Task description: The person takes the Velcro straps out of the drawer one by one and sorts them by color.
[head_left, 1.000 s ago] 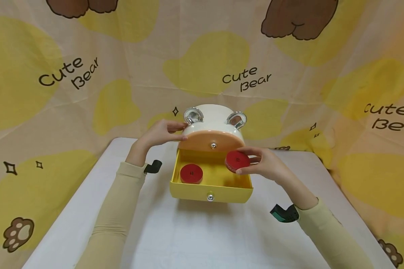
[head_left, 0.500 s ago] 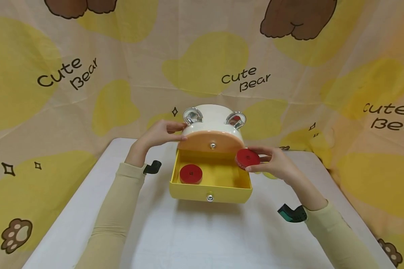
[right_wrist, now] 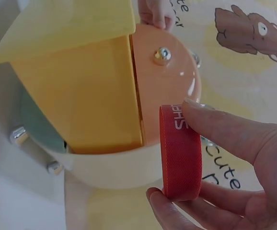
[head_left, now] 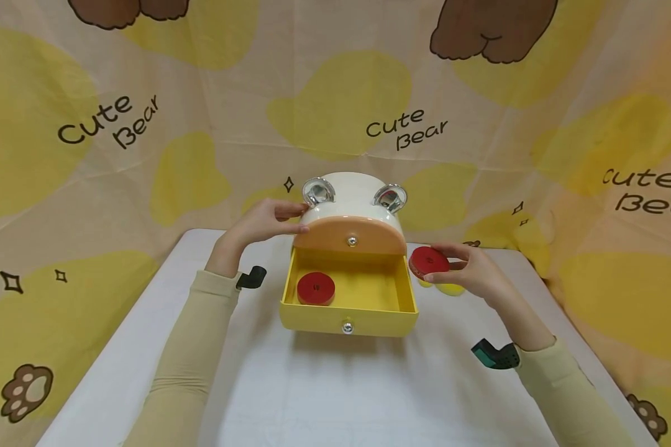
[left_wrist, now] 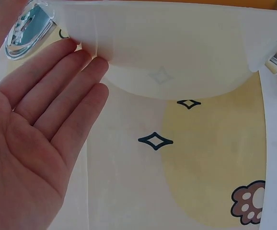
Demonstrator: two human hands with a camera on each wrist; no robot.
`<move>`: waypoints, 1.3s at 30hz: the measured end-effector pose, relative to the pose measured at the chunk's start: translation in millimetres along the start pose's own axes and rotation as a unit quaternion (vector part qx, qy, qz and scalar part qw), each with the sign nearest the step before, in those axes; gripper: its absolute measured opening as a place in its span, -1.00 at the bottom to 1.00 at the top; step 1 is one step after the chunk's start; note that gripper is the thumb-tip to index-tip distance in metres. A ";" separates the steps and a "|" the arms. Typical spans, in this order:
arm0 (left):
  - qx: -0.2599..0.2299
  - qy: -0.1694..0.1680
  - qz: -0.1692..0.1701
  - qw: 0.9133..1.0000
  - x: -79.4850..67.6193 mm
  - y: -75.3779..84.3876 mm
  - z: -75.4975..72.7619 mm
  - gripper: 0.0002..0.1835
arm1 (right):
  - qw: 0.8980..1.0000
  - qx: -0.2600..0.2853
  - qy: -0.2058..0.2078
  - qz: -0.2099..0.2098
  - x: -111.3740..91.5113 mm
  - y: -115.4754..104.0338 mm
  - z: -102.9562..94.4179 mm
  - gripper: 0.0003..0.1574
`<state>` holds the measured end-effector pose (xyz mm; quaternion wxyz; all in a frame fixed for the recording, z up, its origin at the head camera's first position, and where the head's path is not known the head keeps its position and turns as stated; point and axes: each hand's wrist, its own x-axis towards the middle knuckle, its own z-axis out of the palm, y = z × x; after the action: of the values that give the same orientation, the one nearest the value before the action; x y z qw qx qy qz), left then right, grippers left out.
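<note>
Evidently, the red roll (head_left: 429, 262) is pinched by the right hand (head_left: 474, 273), between thumb and fingers, right of the yellow drawer (head_left: 319, 318). It is judged light and firm, best gripped by its rim. One flat face is turned upward; no long axis is presented. The cabinet (head_left: 358, 194) is touched by the left hand (head_left: 260, 222), fingers nearly straight.
</note>
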<state>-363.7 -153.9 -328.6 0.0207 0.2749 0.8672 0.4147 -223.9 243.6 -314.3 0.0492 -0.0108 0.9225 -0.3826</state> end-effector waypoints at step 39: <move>0.006 -0.001 0.002 1.000 0.9 -0.8 -0.3 -0.23 | 0.994 0.014 0.004 0.106 27.1 99.9 34.2 0.06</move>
<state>-364.8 -154.1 -328.8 0.0188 0.2773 0.8689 0.4095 -245.7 288.5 -411.2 0.0856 0.0888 0.9134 -0.3880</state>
